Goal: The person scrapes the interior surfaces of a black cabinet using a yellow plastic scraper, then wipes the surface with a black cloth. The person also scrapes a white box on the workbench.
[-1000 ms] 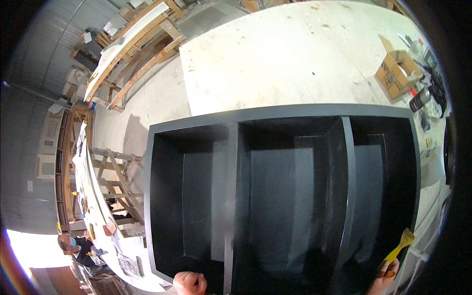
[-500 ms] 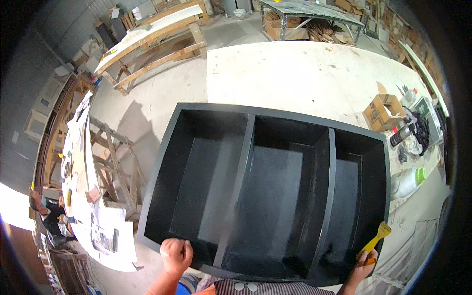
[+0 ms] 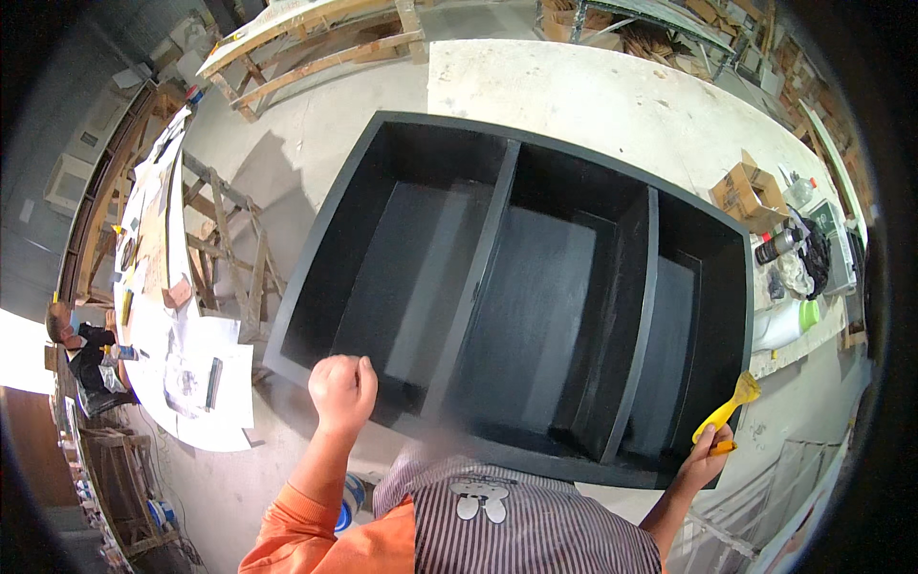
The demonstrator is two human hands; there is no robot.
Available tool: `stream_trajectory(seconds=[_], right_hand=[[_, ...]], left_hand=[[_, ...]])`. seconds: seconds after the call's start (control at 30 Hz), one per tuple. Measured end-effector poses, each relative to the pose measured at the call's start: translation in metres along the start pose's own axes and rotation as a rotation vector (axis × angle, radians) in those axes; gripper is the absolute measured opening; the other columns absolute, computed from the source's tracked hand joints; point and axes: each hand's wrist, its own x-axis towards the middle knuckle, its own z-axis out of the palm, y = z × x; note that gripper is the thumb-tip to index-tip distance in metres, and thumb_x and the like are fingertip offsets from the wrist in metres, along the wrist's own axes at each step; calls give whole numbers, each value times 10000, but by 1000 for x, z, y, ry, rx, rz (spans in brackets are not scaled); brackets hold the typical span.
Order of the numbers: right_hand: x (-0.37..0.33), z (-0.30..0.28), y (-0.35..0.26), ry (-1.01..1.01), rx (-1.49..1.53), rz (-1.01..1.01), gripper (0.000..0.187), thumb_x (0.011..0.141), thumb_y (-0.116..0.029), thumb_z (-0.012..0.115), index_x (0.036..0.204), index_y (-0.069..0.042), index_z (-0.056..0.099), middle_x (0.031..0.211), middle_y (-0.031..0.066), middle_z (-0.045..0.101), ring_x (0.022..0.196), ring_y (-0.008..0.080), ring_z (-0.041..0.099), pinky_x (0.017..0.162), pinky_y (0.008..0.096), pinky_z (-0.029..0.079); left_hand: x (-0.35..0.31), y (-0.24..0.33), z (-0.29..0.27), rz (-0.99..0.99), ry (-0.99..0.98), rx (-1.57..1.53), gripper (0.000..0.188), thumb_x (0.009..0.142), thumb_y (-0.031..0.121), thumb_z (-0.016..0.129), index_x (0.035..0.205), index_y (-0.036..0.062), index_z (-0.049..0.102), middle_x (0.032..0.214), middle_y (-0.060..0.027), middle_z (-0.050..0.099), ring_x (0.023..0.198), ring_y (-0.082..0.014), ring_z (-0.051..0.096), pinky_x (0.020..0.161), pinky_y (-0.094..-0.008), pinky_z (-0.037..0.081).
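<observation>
A large black box [image 3: 504, 165], divided into three compartments by two upright partitions, takes up the middle of the view with its open side up. At its near left rim my left hand [image 3: 342, 394] is curled into a fist; whatever it may hold is hidden. By the near right corner, my right hand [image 3: 703, 459] grips a yellow scraper-like tool [image 3: 724, 409] with a flared, stained end pointing up. A small orange piece [image 3: 724, 447] sticks out beside those fingers; I cannot tell what it is.
Beneath and beyond the box is a pale worktable [image 3: 564, 91]. To the right sit a cardboard box [image 3: 749, 198], a dark can [image 3: 776, 247] and a white jug [image 3: 779, 325] with a green cap. A person [image 3: 86, 349] works at the left bench, which holds papers [image 3: 206, 383].
The view has tipped, so the black box sits higher in the picture and more of my striped apron shows. Both hands keep about the same places along the box's near side.
</observation>
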Motion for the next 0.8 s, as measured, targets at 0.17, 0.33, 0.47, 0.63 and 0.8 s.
stream_trajectory(seconds=[0.17,0.33,0.47,0.63,0.8], right_hand=[[-3,0,-6,37,-44,-21,172,1008,-173,526,1067,-12,542,872,29,525,753,103,496,698,222,421],[-2,11,-16,49,18,-35,129,1008,-138,515,970,-15,503,823,17,465,730,100,475,647,245,406],[-1,10,-15,45,97,-28,129,1001,-138,535,991,-12,513,839,15,470,750,95,483,657,241,413],[-3,2,-12,66,86,63,175,1009,-187,528,1017,-13,529,870,18,509,770,96,483,703,233,406],[-1,4,-16,41,128,72,197,1004,-209,540,1027,-13,536,878,19,513,778,97,484,700,231,400]], left_hand=[[0,0,3,-19,50,-16,207,790,59,662,626,45,537,597,-130,539,567,-341,547,552,-418,435],[8,5,1,50,83,-13,258,768,55,670,575,65,498,547,-119,497,511,-346,512,517,-431,414],[6,2,3,57,106,-15,223,774,50,672,612,64,519,574,-122,510,540,-344,519,529,-431,419],[-2,-5,6,49,165,-111,183,808,28,652,657,32,549,615,-132,551,568,-343,542,542,-429,425],[4,0,2,61,127,-103,185,833,25,629,662,27,557,630,-128,562,583,-335,548,563,-426,425]])
